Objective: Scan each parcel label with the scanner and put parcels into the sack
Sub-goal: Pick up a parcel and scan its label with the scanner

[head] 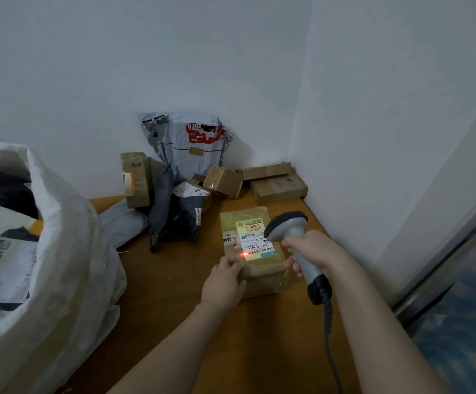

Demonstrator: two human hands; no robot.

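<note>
Sack (69, 251) at the left is holding bags (6, 265). Right hand (313, 251) is gripping scanner (288, 223); left hand (225, 282) is pressing flat on box (231, 223).

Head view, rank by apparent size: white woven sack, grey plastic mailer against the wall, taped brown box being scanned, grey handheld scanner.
1. White woven sack (nearest).
2. Grey plastic mailer and taped brown box: alike, unranked.
3. Grey handheld scanner.
</note>
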